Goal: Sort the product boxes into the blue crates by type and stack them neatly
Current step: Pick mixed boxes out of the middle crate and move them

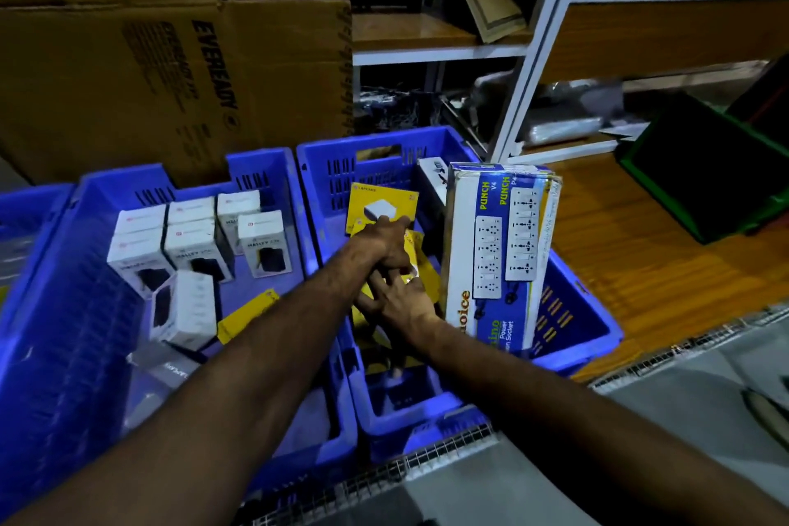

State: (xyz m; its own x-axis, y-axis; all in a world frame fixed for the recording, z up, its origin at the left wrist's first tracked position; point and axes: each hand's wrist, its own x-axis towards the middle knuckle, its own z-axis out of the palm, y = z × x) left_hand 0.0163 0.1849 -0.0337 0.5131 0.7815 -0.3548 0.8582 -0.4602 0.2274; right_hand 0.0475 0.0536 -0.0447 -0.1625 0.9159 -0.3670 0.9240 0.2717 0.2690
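Note:
Two blue crates stand side by side. The left crate (pixel 55 312) holds several white boxes (pixel 188 239) standing upright, one tipped white box (pixel 188 310) and a yellow box (pixel 247 314). The right crate (pixel 572 312) holds yellow boxes (pixel 380 201) and tall power-socket boxes (pixel 499 252) standing on end. Both my hands reach into the right crate. My left hand (pixel 382 243) lies on the yellow boxes with fingers curled over them. My right hand (pixel 399 297) sits just below it, fingers spread on a yellow box. Whether either hand grips a box is hidden.
A large brown carton (pixel 170 56) stands behind the left crate. A white metal shelf rack (pixel 525 51) rises behind the right crate. A dark green-edged bin (pixel 700 167) rests on the wooden floor at right. A wire mesh edge (pixel 448 444) runs in front of the crates.

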